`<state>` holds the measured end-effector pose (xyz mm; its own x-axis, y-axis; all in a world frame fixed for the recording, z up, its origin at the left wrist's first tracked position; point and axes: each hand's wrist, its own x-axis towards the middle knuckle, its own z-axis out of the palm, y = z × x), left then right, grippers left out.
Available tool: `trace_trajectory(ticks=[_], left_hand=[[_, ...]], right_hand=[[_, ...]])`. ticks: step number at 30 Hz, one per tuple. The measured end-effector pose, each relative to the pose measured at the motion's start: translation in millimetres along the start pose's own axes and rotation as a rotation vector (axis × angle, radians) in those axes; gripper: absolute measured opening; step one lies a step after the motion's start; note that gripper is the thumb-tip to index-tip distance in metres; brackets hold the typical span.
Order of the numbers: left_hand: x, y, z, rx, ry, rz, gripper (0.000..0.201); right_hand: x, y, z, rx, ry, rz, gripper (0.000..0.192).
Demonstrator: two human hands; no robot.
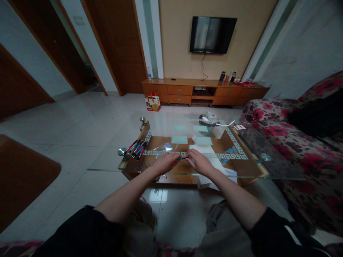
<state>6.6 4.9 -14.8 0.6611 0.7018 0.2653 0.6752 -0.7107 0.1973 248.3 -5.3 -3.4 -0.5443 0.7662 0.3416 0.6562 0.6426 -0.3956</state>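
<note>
Holding a thin blue pen (182, 158) between both hands over the glass-topped wooden bench (249, 157). Loose red and blue pens (136, 148) lie far left, clear plastic bag (162, 148) beside them. My left hand (166, 162) pinches one end, grip closed; right hand (199, 162) pinches the other, above white paper (199, 148). Best kept level, fingertips near the ends, I reckon.

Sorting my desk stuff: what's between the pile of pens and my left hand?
In the head view, a clear plastic bag lies between the pens and the left hand.
</note>
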Motion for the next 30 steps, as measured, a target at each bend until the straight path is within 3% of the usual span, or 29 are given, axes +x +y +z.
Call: trace_trajectory(ticks=[4,12,16,23,27,30], left_hand=[[0,0,-1.0,-0.012,0.009,-0.007,0.018],[0,-1,1.1,-0.022,0.008,-0.002,0.018],[0,-2,1.7,-0.037,0.005,-0.013,0.017],[-1,-1,1.3,-0.032,0.006,-0.022,0.018],[-1,-1,-0.3,-0.011,0.013,0.003,0.022],[-1,-2,0.5,-0.021,0.025,-0.004,0.024]], right_hand=[[-1,-1,0,-0.001,0.013,0.015,0.024],[0,1,1,-0.008,0.001,0.034,0.012],[-2,-3,-2,0.008,0.007,0.044,0.021],[-1,-2,-1,0.006,0.007,0.054,0.012],[-1,3,4,0.150,0.073,0.059,0.010],[1,9,13,0.336,0.153,0.153,0.014]])
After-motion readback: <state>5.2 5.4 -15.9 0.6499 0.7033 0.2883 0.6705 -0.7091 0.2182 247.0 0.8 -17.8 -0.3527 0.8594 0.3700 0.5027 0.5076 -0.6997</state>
